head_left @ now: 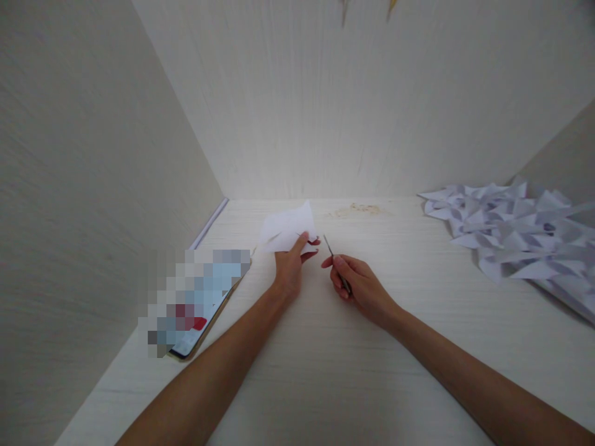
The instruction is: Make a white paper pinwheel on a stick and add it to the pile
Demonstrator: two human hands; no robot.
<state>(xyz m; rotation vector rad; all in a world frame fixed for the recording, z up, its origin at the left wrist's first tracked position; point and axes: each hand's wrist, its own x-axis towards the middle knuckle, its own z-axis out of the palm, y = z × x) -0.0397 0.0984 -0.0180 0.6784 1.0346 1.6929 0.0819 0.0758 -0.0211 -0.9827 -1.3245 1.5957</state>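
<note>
A small white sheet of paper (288,230) lies flat on the pale table (325,347), creased. The left hand (290,266) pins its near edge with thumb and fingertips. At three o'clock from it, just apart, the right hand (360,286) is closed around a thin metal tool (335,263), possibly tweezers, tip toward eleven o'clock. Further toward three lies a heap of folded paper pieces (515,232); at eight o'clock, a phone (202,310).

— What do I have at the centre of the frame?

— My left hand (290,269) pinches a white paper sheet (289,229) on the table (353,371); my right hand (360,286) grips a thin metal tool (331,249), its tip pointing toward the sheet.

— And around them?

— I see a phone (204,322) at lower left and a pile of folded paper pieces (515,238) at right.
</note>
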